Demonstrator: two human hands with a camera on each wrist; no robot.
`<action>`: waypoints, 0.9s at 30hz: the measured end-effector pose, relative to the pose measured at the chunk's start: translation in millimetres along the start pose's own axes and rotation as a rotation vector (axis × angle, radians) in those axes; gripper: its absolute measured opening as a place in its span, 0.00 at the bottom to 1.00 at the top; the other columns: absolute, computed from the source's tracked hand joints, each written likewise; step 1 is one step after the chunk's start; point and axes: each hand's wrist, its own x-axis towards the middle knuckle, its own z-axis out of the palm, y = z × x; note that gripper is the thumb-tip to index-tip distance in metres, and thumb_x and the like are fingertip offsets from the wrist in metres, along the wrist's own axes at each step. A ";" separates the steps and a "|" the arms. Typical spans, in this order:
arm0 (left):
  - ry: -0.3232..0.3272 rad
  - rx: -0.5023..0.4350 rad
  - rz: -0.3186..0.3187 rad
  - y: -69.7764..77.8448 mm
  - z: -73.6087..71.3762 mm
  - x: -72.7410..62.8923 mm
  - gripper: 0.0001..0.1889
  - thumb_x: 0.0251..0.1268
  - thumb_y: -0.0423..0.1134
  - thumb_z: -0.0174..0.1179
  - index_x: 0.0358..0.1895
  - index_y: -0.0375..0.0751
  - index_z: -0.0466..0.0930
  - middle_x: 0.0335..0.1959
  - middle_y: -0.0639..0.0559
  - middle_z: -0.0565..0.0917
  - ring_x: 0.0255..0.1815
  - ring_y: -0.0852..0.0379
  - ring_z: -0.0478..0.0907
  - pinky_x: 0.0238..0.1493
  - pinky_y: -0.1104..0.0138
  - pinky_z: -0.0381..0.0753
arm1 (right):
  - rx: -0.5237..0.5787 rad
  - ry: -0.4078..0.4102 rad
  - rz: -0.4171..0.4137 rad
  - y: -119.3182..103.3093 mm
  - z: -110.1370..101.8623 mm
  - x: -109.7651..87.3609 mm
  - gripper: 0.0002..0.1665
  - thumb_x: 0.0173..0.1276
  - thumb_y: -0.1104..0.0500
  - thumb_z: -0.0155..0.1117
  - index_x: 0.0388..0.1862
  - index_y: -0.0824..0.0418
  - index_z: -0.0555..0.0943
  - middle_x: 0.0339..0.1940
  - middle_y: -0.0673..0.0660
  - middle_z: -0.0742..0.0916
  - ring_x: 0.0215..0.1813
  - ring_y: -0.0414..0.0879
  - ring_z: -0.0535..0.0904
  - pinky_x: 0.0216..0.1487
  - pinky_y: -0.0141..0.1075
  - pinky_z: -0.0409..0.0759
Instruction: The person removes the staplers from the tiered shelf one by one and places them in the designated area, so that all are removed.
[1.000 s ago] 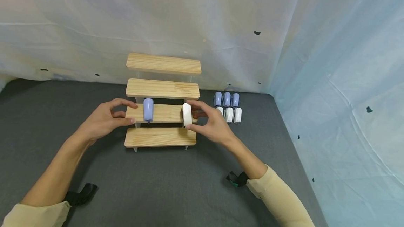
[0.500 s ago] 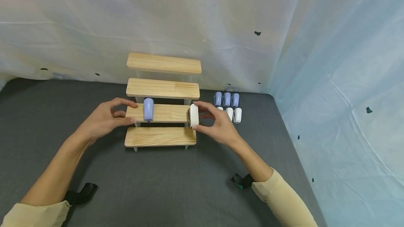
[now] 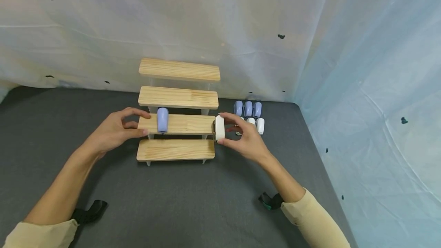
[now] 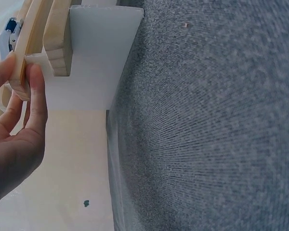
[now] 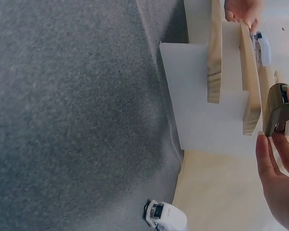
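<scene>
My left hand [image 3: 115,130] grips the left end of the second-lowest board of a stepped wooden shelf [image 3: 187,124]; in the left wrist view its thumb and fingers pinch the board end [image 4: 20,83]. On that board, near the left hand, stands a lavender mini stapler [image 3: 162,119]. My right hand [image 3: 247,137] holds a white mini stapler [image 3: 220,128] between thumb and fingers, just off the board's right end. Seen from the right wrist, this held stapler [image 5: 278,103] shows a dark side, and the fingers sit at its ends.
Right of the shelf, several lavender staplers [image 3: 247,108] stand in a back row on the dark grey table [image 3: 155,206]. White staplers [image 3: 260,126] form a front row, partly hidden by the right hand. A pale curtain [image 3: 193,18] hangs close behind the shelf.
The right hand has moved rightward with the white stapler, from over the board to just past its right end. The left hand and lavender stapler have stayed put.
</scene>
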 end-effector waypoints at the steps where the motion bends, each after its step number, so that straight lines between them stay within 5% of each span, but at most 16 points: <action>1: 0.002 0.004 0.000 0.3 0.2 0.0 0.29 0.67 0.43 0.67 0.68 0.44 0.69 0.47 0.41 0.85 0.45 0.53 0.82 0.46 0.69 0.72 | 0.005 0.000 0.006 0.1 -0.3 -0.3 0.42 0.55 0.68 0.79 0.69 0.59 0.72 0.62 0.55 0.80 0.60 0.48 0.77 0.56 0.42 0.78; 11: 0.008 0.007 0.005 -1.2 -0.3 0.0 0.28 0.67 0.42 0.67 0.68 0.44 0.69 0.49 0.41 0.85 0.44 0.57 0.82 0.45 0.70 0.73 | -0.005 0.001 0.045 -28.9 -6.5 -6.4 0.39 0.55 0.73 0.75 0.67 0.71 0.71 0.60 0.65 0.80 0.59 0.55 0.77 0.55 0.52 0.78; 27: 0.000 -0.023 0.010 -0.1 0.9 -1.3 0.28 0.67 0.42 0.67 0.68 0.43 0.69 0.48 0.41 0.84 0.44 0.52 0.83 0.45 0.70 0.74 | -0.025 0.041 0.088 -18.0 -16.7 -23.6 0.39 0.54 0.74 0.76 0.66 0.73 0.72 0.56 0.66 0.82 0.57 0.57 0.78 0.54 0.57 0.77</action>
